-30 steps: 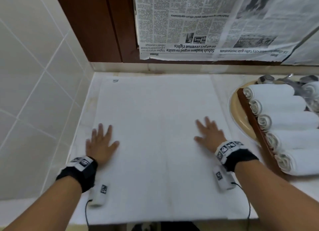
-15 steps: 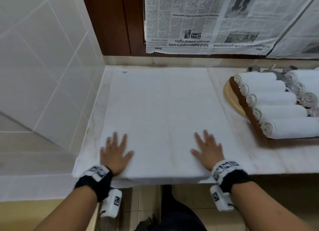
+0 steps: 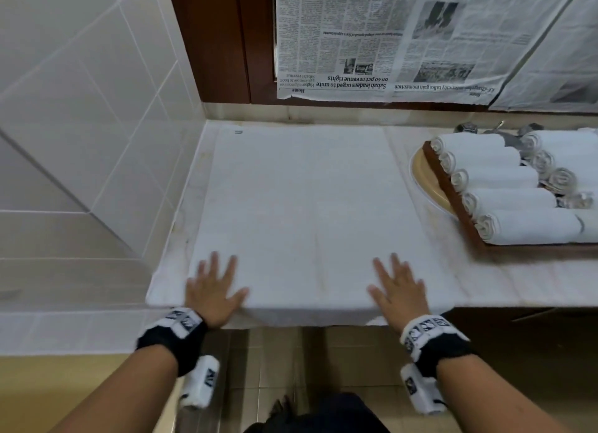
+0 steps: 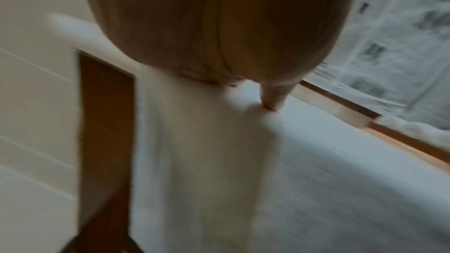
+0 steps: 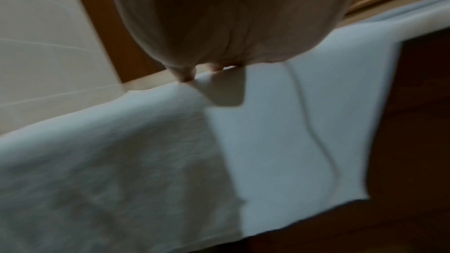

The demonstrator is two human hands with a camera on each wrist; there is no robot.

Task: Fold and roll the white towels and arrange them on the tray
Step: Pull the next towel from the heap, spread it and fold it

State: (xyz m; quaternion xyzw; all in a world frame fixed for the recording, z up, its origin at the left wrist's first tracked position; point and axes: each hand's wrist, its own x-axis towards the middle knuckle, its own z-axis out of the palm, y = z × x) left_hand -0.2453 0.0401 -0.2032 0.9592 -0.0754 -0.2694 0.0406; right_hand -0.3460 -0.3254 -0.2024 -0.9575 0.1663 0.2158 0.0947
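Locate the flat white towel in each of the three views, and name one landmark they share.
Head: the flat towel covers the counter's centre-left, near edge hanging over the front, both hands on it.
Left wrist: fills the lower middle and right, under the left hand.
Right wrist: spans the lower left and centre, under the right hand.
Shared landmark: the white tiled wall.

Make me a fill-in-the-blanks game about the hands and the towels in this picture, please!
1. Both hands, the left hand and the right hand, lie ____ on the big white towel, fingers spread.
2. The near edge of the big towel hangs over the front of the ____.
3. The rolled towels sit on a wooden tray to the ____ of the big towel.
4. On the wall behind the counter hangs a ____, upside down.

Missing words: flat; counter; right; newspaper
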